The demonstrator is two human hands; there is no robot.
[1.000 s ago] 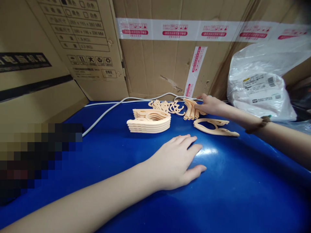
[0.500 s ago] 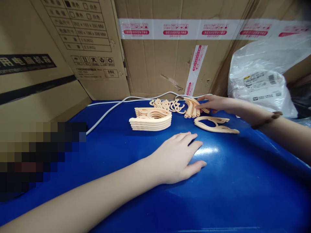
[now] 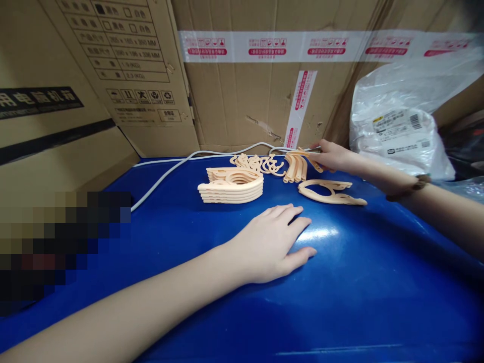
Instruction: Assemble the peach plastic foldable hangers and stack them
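My left hand (image 3: pixel 270 244) lies flat on the blue table with its fingers spread, touching nothing else. At the back right, my right hand (image 3: pixel 328 156) is closed on a curved, peach-coloured plastic hanger arm (image 3: pixel 314 162), just right of a row of similar hanger arms (image 3: pixel 295 167). In front of that row lies a peach piece of two arms joined by a rounded loop (image 3: pixel 321 194). A neat stack of such folded hanger pieces (image 3: pixel 231 189) sits to the left. Behind the stack is a loose heap of small peach hooks (image 3: pixel 257 164).
A white cable (image 3: pixel 166 176) runs along the back of the blue table (image 3: pixel 340 302). Cardboard boxes (image 3: pixel 234 101) stand behind and at the left. A white plastic bag with a label (image 3: pixel 401 136) rests at the back right. The left edge is pixelated.
My right hand has lifted one hanger arm from the right end of the row. My left hand rests as before, and the whole view has shifted slightly.
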